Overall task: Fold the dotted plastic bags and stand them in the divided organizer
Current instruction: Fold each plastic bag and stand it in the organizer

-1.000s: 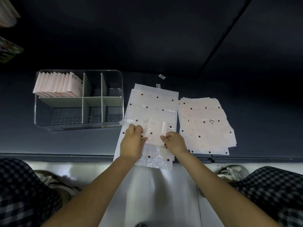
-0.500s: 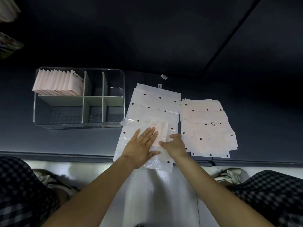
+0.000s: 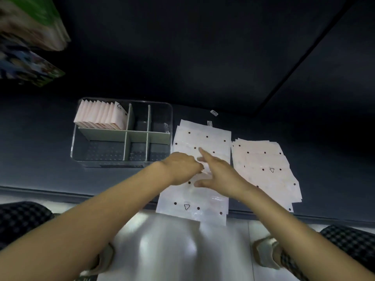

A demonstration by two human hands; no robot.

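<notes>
A stack of flat dotted plastic bags [image 3: 205, 136] lies on the dark table, its near end hanging over the front edge. Both hands meet over its middle. My left hand [image 3: 182, 167] has its fingers curled on a small folded bag [image 3: 207, 168], which is mostly hidden and blurred. My right hand [image 3: 220, 174] lies beside it with fingers spread, the index finger stretched away from me. The clear divided organizer [image 3: 146, 136] stands to the left, with several folded bags [image 3: 99, 116] upright in its back left compartment. A second loose pile of dotted bags [image 3: 263, 165] lies to the right.
Two small labels [image 3: 214, 112] lie behind the stacks. Colourful packages [image 3: 30, 27] hang at the top left. The table's front edge [image 3: 60, 193] runs across below the organizer. Below it are white floor, my checkered trousers and a shoe [image 3: 265, 252].
The view has swung so everything sits lower and further right. My left hand went from flat on the folded bag to curled around it, and my right hand opened with fingers stretched forward.
</notes>
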